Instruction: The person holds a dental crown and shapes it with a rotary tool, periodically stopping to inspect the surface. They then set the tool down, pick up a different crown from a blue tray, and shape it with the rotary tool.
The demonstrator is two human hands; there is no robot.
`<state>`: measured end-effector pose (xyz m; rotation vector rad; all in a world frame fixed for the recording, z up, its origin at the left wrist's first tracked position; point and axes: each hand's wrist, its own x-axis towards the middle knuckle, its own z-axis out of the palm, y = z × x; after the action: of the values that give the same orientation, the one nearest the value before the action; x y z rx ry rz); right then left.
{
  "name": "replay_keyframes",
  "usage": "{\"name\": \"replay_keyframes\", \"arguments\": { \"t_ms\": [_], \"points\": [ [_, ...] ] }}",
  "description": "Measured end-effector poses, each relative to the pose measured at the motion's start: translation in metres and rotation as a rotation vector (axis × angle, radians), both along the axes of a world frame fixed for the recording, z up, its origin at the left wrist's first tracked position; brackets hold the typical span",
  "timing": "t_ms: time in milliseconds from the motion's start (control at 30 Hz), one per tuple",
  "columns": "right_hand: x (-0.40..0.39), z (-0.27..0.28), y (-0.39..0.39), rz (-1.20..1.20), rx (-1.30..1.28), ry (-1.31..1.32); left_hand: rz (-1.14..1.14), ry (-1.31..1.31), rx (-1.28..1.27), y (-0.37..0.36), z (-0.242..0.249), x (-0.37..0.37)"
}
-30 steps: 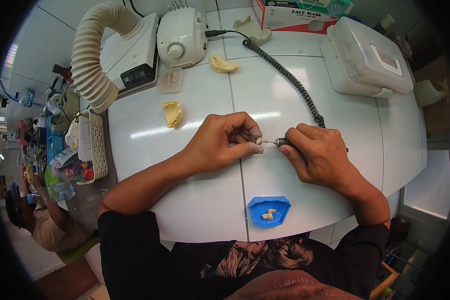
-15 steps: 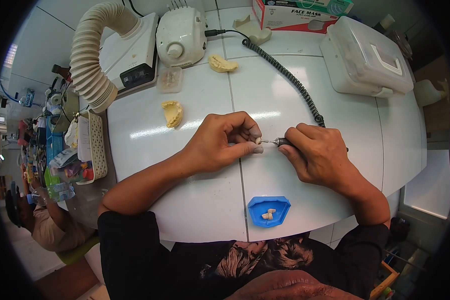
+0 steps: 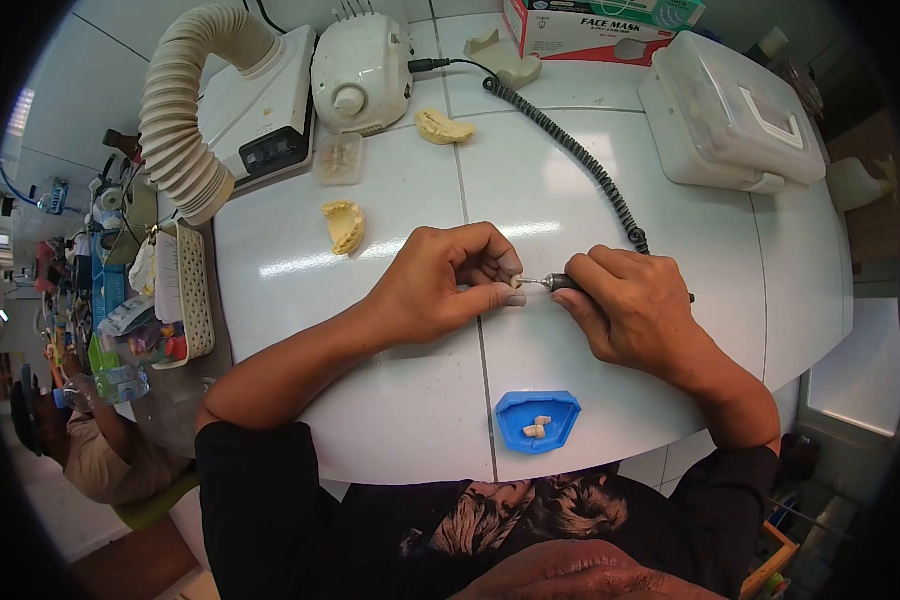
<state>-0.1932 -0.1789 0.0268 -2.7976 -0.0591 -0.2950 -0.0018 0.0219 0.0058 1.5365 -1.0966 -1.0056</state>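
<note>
Pinched between the thumb and fingertips of my left hand (image 3: 445, 280) is a small tooth-coloured piece (image 3: 515, 282), mostly covered by the fingers. My right hand (image 3: 635, 308) is wrapped round a dark rotary handpiece (image 3: 564, 284). Its thin metal bur (image 3: 533, 281) points left and reaches the small piece at my left fingertips; whether it touches cannot be made out. Closer to my body, a blue tray (image 3: 510, 440) holds several similar tooth-coloured pieces (image 3: 538, 428).
Two yellow plaster dental models (image 3: 344, 228) lie beyond my left hand, near a small clear box (image 3: 340, 160). Behind stand a white control unit (image 3: 362, 75) with a coiled cord (image 3: 590, 150) and a ribbed hose (image 3: 165, 110). A white case (image 3: 730, 120) is at right. Another person (image 3: 110, 450) sits far left.
My right hand and the handpiece have shifted very slightly left, towards the small piece. My left hand stays practically still.
</note>
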Motion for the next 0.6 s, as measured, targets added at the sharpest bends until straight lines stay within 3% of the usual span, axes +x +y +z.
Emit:
{"name": "replay_keyframes", "arguments": {
  "t_ms": [600],
  "points": [
    [0.0004, -0.0014, 0.0015, 0.011, -0.020, -0.013, 0.016, -0.023, 0.000, -0.0001, -0.0023, 0.0001]
  ]
}}
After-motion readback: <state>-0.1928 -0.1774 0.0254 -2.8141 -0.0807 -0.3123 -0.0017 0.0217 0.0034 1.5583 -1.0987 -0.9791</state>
